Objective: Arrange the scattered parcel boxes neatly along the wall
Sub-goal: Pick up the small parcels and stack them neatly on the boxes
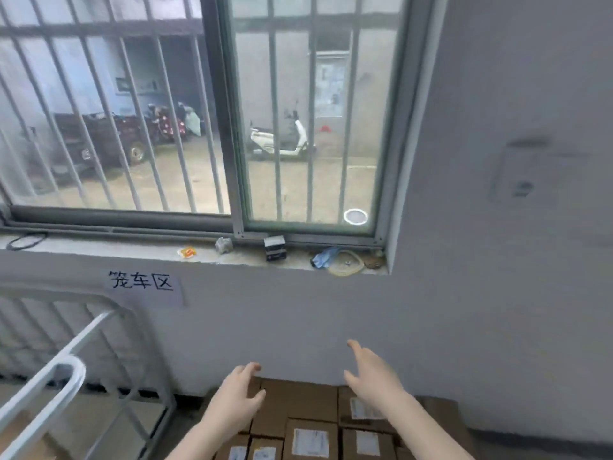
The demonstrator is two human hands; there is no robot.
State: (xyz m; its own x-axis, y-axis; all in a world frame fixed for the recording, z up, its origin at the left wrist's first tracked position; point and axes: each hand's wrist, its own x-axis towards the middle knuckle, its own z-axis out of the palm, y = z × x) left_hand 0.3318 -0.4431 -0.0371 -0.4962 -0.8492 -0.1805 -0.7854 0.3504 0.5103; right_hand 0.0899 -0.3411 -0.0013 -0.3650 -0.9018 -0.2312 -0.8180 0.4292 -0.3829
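1. The parcel boxes (298, 406), brown cardboard with white labels on top, sit packed together at the bottom of the view. Their far edge is against the grey wall (298, 327) below the window (220, 111).
2. The left hand (240, 391) is open, with fingers relaxed and slightly spread, over the far left corner of the boxes. It grips nothing.
3. The right hand (371, 370) is also open, with fingers straight and pointing up toward the wall and the thumb held apart. It is above the right side of the boxes and holds nothing.
4. The picture is soft with blur, so I cannot tell whether either hand actually touches the cardboard.
5. A white metal cage cart (74, 368) stands to the left of the boxes, by the same wall.
6. A paper sign (142, 283) with black handwritten characters is stuck on the wall above the cart.
7. On the window sill (99, 252) lie an orange wrapper (187, 251), a crumpled grey lump (224, 244), a small black-and-white box (274, 248), a blue item (323, 257) and a pale coiled ring (346, 264).
8. Beyond the window bars, a white scooter (282, 142) is parked in a yard.
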